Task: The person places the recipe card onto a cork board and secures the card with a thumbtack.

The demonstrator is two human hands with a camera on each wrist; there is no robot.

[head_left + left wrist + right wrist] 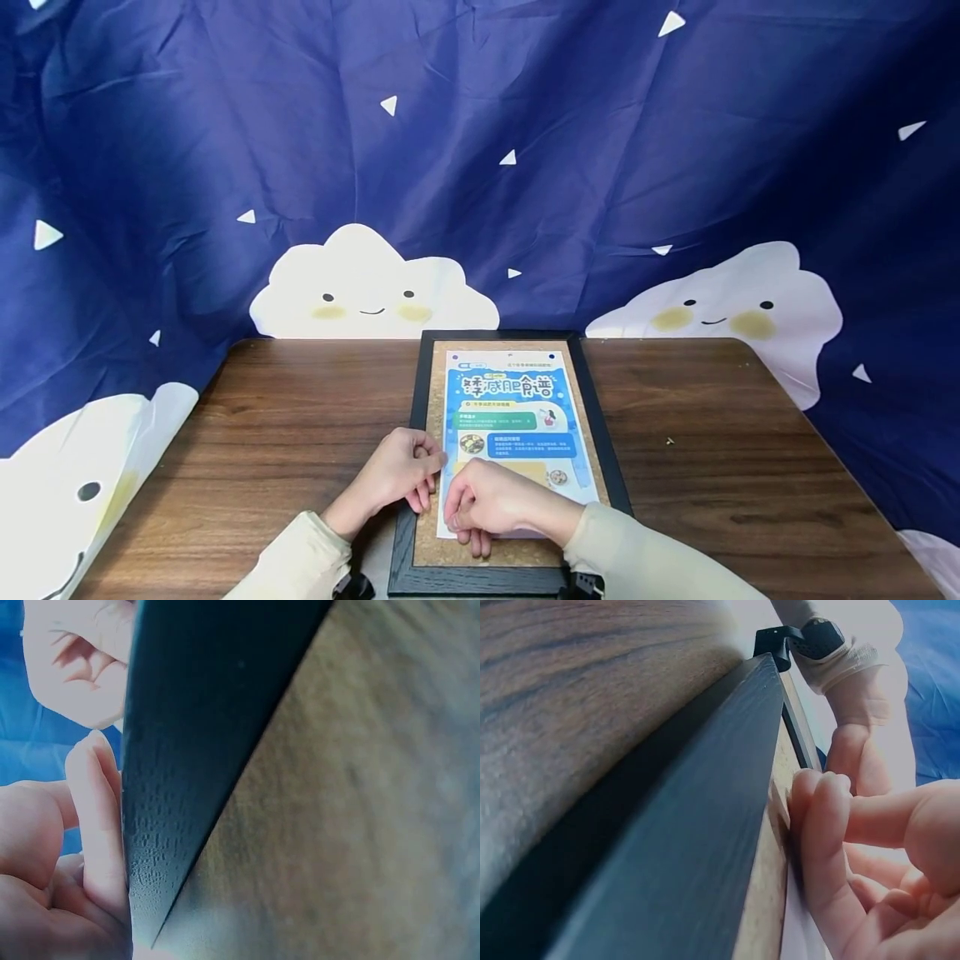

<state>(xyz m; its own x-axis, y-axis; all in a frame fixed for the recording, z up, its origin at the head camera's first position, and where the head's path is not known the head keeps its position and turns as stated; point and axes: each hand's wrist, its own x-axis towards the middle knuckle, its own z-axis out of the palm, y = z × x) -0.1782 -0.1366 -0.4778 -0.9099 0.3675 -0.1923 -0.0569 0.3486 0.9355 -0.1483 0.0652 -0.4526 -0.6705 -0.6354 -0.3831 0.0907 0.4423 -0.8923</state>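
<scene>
A printed blue and white poster (pixel 512 417) with Chinese text lies on a black-framed cork board (pixel 517 552). Dark blue pushpins (pixel 551 357) show at its top corners. My left hand (pixel 401 468) is at the poster's left edge, thumb and forefinger tips brought together there and the other fingers curled below. Lower down, my right hand (pixel 491 500) reaches across the poster to its bottom left corner. In the right wrist view its thumb and bent fingers (pixel 821 825) come together close over the cork. Whatever lies between either hand's fingertips is hidden, so I cannot tell if they hold anything.
The board rests on a brown wooden table (pixel 315 392), its far edge near a navy cloth (pixel 450 150) printed with clouds. A small light scrap (pixel 670 442) lies on the table to the right. A dark wrist device (pixel 817 639) is on the left sleeve.
</scene>
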